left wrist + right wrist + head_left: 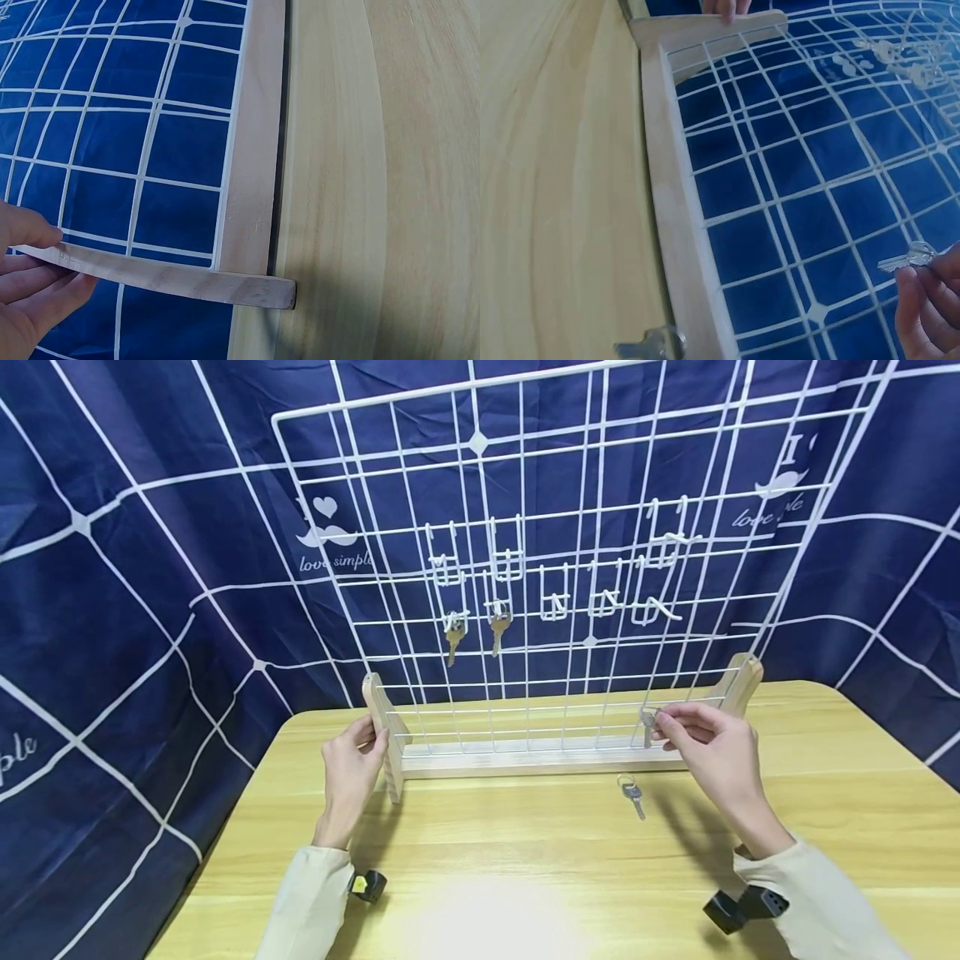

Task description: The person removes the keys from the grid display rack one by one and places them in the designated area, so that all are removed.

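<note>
My left hand (354,768) grips the left wooden end piece (381,727) of a white wire grid rack (525,518); in the left wrist view the thumb lies on one side of the wood and fingers on the other. With thumb and fingertips my right hand (708,752) pinches a silver key (907,260) by its ring end, in front of the grid's lower right part. A second key with a ring (632,795) lies on the table before the rack's base bar. Two brass-coloured keys (454,635) (500,625) hang from hooks at the grid's left.
Several white wire hooks (555,604) sit on the grid's middle, some on the right (663,547). The right wooden end piece (742,683) stands just behind my right hand. A dark blue curtain with white lines (150,610) surrounds the wooden table (480,835).
</note>
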{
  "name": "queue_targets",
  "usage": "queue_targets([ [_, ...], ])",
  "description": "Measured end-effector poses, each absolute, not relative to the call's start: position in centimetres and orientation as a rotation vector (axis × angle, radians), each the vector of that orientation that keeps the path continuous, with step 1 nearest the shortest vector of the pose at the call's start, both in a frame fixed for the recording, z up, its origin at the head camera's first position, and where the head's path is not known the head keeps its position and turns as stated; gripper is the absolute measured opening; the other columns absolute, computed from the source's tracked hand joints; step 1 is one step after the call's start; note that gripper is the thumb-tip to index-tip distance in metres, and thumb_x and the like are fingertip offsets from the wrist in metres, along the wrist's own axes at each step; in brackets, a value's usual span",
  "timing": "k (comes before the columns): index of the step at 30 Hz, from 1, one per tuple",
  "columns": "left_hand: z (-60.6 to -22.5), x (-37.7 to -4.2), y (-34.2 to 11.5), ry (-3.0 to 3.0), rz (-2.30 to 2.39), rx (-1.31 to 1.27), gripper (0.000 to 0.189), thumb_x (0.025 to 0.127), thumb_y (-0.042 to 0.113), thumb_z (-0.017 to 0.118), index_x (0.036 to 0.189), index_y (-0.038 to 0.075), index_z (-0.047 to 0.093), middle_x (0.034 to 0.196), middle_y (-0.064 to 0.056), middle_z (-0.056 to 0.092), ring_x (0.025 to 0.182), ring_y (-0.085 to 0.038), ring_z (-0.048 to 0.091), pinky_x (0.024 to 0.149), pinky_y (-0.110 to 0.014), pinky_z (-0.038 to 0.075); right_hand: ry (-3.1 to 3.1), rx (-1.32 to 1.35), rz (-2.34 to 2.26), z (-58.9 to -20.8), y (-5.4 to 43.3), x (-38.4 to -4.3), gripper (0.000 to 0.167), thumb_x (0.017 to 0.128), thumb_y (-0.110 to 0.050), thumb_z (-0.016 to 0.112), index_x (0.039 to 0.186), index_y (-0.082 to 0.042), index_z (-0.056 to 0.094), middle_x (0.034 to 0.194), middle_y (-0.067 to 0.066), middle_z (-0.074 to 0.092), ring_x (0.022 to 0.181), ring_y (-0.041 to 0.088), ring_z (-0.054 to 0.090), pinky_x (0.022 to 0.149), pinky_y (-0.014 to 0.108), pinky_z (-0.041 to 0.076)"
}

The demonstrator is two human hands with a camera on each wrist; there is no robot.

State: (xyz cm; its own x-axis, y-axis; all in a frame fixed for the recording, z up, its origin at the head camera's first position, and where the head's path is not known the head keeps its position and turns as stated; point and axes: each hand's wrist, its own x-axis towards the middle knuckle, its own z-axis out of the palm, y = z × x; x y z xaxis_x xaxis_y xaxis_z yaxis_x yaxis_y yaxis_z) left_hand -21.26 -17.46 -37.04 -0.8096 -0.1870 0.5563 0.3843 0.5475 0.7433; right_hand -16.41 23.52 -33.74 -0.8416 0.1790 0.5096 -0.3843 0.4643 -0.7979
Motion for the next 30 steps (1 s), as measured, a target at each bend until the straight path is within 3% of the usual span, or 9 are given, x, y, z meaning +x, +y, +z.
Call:
queue_targets([
  [9,-37.2,-21.3,-17.5,-2.192,-1.256,-0.158,0.026,0.086,-0.004,0.064,0.110,-0.014,0.064,0.096,-0.030,0.068,0.088,-0.038,0.070,0.075,-0.040,0.060,-2.329,0.090,1.347,-35.4,25.0,-16.3,0.024,0.092,-0.013,0.066,0.103,0.009,0.066,0.075,-0.011,0.071,0.065,-0.001,0.067,0.059,0.013,0.056],
  [20,-37.1,-21.3,-17.4,-2.194,-1.266,-0.136,0.026,0.086,-0.004,0.065,0.110,-0.014,0.065,0.096,-0.029,0.069,0.086,-0.037,0.070,0.075,-0.040,0.060,-2.472,0.067,1.252,-37.5,26.4,-16.2,0.023,0.091,-0.013,0.067,0.102,0.007,0.068,0.081,0.014,0.073,0.062,0.002,0.066,0.055,0.017,0.056],
  [30,-37.2,-21.4,-17.5,-2.208,-1.245,-0.135,0.026,0.088,-0.002,0.064,0.111,-0.013,0.064,0.097,-0.029,0.068,0.085,-0.039,0.070,0.075,-0.042,0.060,-2.655,-0.013,1.038,-39.2,27.3,-16.6,0.014,0.089,-0.013,0.065,0.094,-0.002,0.072,0.075,0.005,0.072,0.058,0.002,0.061,0.057,0.013,0.045],
])
